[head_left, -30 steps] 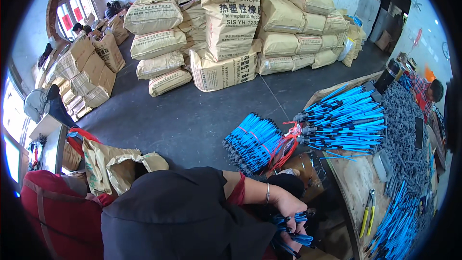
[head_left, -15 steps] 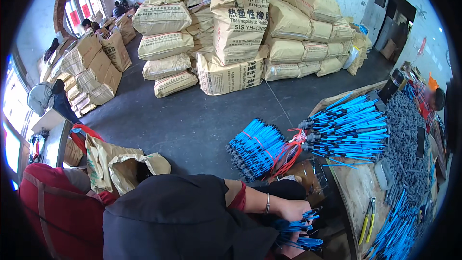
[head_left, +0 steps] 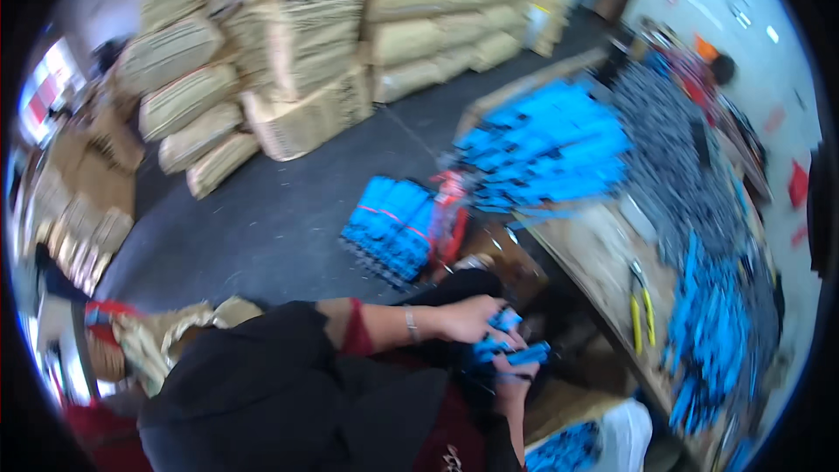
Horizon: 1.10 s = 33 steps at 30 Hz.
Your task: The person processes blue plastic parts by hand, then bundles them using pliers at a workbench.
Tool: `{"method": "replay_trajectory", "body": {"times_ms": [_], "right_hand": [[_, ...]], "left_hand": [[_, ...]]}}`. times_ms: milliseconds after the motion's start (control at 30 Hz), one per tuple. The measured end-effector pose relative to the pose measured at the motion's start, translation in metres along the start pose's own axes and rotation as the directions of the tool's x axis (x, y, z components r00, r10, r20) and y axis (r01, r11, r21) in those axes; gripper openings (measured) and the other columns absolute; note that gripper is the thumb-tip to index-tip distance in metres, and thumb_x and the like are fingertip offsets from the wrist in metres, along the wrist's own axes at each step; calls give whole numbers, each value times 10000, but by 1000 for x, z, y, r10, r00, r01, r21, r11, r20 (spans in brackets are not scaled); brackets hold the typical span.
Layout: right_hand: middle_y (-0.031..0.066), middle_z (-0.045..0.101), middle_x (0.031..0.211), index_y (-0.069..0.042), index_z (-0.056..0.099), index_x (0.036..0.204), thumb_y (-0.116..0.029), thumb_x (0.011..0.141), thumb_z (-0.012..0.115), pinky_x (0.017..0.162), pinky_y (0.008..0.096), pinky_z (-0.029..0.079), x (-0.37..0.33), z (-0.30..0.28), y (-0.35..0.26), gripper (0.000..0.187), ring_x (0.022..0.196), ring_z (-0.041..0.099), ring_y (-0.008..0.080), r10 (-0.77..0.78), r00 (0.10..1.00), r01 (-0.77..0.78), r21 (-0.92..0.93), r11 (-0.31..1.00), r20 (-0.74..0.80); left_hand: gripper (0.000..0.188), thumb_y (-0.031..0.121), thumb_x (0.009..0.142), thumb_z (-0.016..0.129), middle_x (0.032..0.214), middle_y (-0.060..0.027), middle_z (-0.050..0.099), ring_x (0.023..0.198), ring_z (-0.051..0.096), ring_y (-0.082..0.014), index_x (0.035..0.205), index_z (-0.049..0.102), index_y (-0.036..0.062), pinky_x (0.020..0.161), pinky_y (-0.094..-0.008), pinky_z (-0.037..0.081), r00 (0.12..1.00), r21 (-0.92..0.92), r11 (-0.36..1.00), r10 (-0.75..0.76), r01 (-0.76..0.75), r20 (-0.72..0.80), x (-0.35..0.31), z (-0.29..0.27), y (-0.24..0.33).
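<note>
My left hand [head_left: 468,319] and my right hand [head_left: 516,382] are together low in the blurred view, both closed on a small bunch of blue-handled pieces [head_left: 505,348] over my dark lap. A bracelet sits on my left wrist below a red sleeve edge. Just beyond my hands a tied bundle of the same blue pieces [head_left: 393,227] lies on the dark floor, next to red bands [head_left: 450,210].
A wooden bench [head_left: 594,253] on the right carries a big heap of blue pieces [head_left: 551,144], dark metal parts [head_left: 682,166] and yellow pliers [head_left: 642,306]. Tan sacks [head_left: 297,61] are stacked behind. Another person [head_left: 721,70] works far right. A white bag [head_left: 625,437] stands by my knee.
The view has swung and gone blurry, so bench and sacks look closer. My hands stay together on the blue pieces, shifted slightly left and up in the picture.
</note>
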State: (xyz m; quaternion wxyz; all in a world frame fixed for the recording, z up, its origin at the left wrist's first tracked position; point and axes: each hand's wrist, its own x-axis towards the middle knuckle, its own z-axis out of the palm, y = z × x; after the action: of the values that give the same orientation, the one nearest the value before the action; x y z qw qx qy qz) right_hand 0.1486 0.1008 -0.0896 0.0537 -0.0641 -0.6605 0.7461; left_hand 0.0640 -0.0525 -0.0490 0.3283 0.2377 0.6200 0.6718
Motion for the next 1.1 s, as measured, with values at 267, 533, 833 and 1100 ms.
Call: {"method": "replay_trajectory", "body": {"times_ms": [267, 533, 833, 1100], "right_hand": [[148, 653, 928, 15, 635, 832, -61, 649, 764, 771, 313, 483, 14, -37, -9, 236, 857, 613, 191, -52, 973, 57, -13, 998, 227], [163, 650, 947, 32, 626, 773, -33, 637, 754, 789, 320, 482, 20, -65, -11, 198, 876, 620, 213, -16, 984, -2, 101, 995, 177], [152, 652, 933, 25, 628, 782, -24, 642, 742, 797, 328, 481, 21, -78, 24, 186, 886, 614, 195, 1, 984, -33, 180, 983, 181], [151, 646, 964, 19, 626, 818, -38, 667, 747, 808, 338, 478, 22, -91, 38, 202, 895, 610, 190, 16, 978, -128, 537, 834, 208]], "left_hand": [[558, 402, 811, 615, 1230, -132, 456, 1174, 426, -230, 1207, 501, 26, 959, -355, 350, 973, 111, 976, 165, -185, 163, 4, -35, 40], [478, 532, 872, 464, 839, -84, 584, 643, 558, -208, 995, 609, 93, 605, -338, 447, 203, -373, 516, 755, -771, 624, 31, 22, 214], [355, 369, 852, 539, 873, -108, 599, 679, 578, -207, 1047, 560, 72, 621, -321, 464, 399, -343, 670, 697, -659, 595, 100, 46, 196], [325, 205, 833, 614, 906, -131, 614, 715, 598, -207, 1099, 511, 51, 636, -304, 481, 573, -214, 787, 579, -579, 579, 194, 77, 184]]}}
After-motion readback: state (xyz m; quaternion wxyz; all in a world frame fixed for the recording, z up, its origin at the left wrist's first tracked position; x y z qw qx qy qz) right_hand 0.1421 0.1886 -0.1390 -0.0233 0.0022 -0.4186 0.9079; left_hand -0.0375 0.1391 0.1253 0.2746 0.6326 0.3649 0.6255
